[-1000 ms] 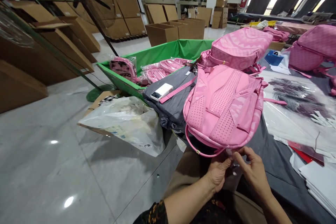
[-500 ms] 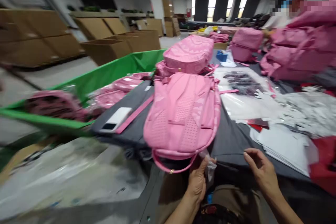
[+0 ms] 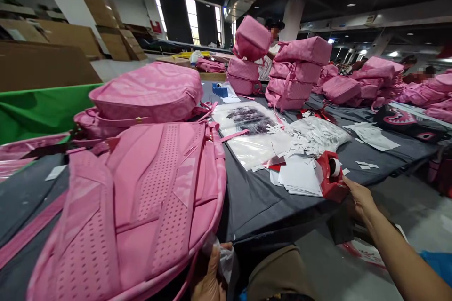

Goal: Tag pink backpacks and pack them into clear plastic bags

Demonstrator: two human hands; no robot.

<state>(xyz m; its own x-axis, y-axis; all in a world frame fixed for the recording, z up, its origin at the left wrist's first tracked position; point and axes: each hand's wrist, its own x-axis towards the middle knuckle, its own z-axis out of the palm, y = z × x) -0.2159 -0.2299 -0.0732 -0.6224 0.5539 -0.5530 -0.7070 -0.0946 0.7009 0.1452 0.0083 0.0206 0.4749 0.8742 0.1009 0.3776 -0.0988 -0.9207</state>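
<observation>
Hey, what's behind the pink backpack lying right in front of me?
A second pink backpack lies right behind the front backpack, with a green bin wall to the left. The front backpack hides the second one's lower edge, so whether they touch cannot be seen.

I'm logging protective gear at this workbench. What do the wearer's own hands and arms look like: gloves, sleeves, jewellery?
Both are bare. The left hand shows no glove or ring on the part in view; its wrist is out of frame. The right hand is ungloved too, and the right forearm carries no sleeve, watch or band.
</observation>
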